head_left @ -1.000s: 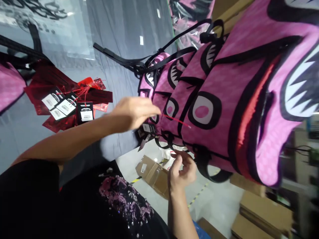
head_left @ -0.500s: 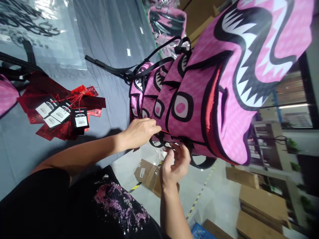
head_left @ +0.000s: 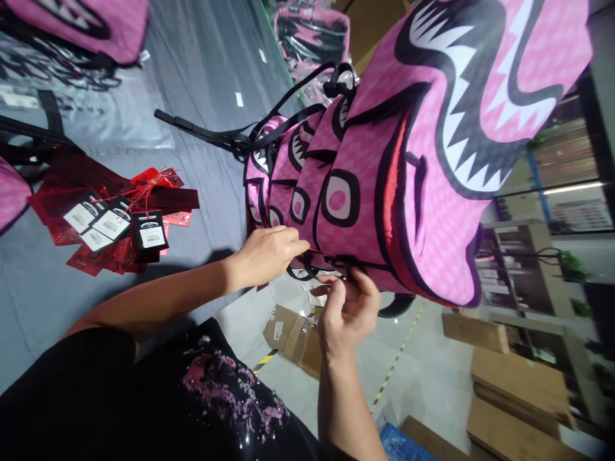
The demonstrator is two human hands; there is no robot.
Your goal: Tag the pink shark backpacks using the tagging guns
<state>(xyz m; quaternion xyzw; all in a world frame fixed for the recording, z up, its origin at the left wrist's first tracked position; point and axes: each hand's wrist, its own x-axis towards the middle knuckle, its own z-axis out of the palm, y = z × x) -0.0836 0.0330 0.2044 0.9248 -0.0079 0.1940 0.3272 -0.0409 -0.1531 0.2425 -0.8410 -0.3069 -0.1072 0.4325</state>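
Note:
A row of pink bags printed with black eyes and white teeth stands on the grey table, their black loops hanging over its edge. My left hand is closed in a pinch on a thin red string at the bottom of the bags. My right hand is closed too, its fingers pinched at a black loop just under the same spot. The two hands are almost touching.
A pile of red tags with black-and-white labels lies on the table to the left. Black straps trail from the bags. Cardboard boxes sit on the floor below and at right. More pink bags lie at the back.
My left hand came down from in front of the bags to pinch the red string at their lower edge. My right hand rose a little to meet it. The view shifted left.

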